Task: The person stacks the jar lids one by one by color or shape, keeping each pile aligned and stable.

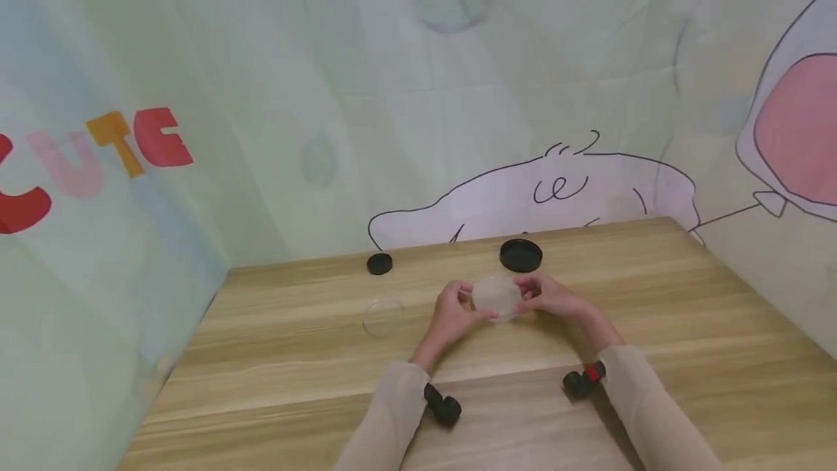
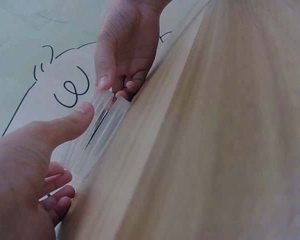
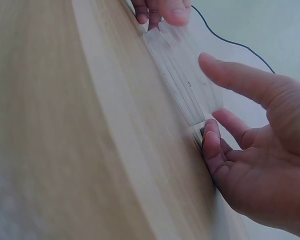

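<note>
A clear round plastic dish (image 1: 495, 300) is held low over the wooden table between both hands. My left hand (image 1: 451, 313) grips its left side, the thumb along the near edge and the other fingers behind. From the right, my right hand (image 1: 552, 296) holds the opposite edge between thumb and fingers. Seen edge-on in the left wrist view, the clear dish (image 2: 97, 130) shows two stacked layers with a dark line between them. The right wrist view also shows the clear layers (image 3: 177, 75), with the right thumb over the upper one.
To the left lies a thin clear round piece (image 1: 383, 318) on the wooden table (image 1: 294, 340). A small black round lid (image 1: 379, 263) sits near the back edge. Behind the hands is a larger black round lid (image 1: 521, 257). A printed curtain (image 1: 275, 129) hangs behind the table.
</note>
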`<state>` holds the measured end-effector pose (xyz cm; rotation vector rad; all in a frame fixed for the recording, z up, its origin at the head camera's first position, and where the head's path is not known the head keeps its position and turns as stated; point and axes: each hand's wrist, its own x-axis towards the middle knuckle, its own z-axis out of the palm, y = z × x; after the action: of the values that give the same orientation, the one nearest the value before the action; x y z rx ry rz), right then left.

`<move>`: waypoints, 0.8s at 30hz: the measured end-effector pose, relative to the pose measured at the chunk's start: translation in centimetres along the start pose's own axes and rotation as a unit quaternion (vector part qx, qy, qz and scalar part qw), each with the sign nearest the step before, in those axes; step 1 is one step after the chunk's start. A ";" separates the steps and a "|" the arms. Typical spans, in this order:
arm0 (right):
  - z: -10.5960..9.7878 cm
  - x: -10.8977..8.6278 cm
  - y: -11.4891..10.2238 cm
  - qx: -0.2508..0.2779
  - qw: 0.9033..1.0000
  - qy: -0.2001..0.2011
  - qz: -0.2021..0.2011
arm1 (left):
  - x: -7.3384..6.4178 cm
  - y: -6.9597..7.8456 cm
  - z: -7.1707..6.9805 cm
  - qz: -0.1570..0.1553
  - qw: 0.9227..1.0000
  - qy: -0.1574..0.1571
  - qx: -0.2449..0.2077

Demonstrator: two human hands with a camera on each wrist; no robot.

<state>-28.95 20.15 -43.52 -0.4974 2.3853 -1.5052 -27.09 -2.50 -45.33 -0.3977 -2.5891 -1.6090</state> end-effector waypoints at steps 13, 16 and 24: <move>-0.2 0.1 0.2 -0.004 1.000 -0.001 0.005 | 0.2 -0.1 0.5 -0.004 1.000 0.009 0.008; -0.1 0.2 0.0 -0.009 1.000 0.001 0.012 | 0.3 -0.2 0.4 -0.003 1.000 0.011 0.005; -0.1 0.3 0.1 -0.013 1.000 -0.010 0.008 | -0.1 -0.2 0.0 -0.009 1.000 -0.007 -0.011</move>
<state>-29.29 20.11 -43.60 -0.4967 2.3899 -1.4579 -27.03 -2.63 -45.51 -0.3907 -2.5953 -1.6477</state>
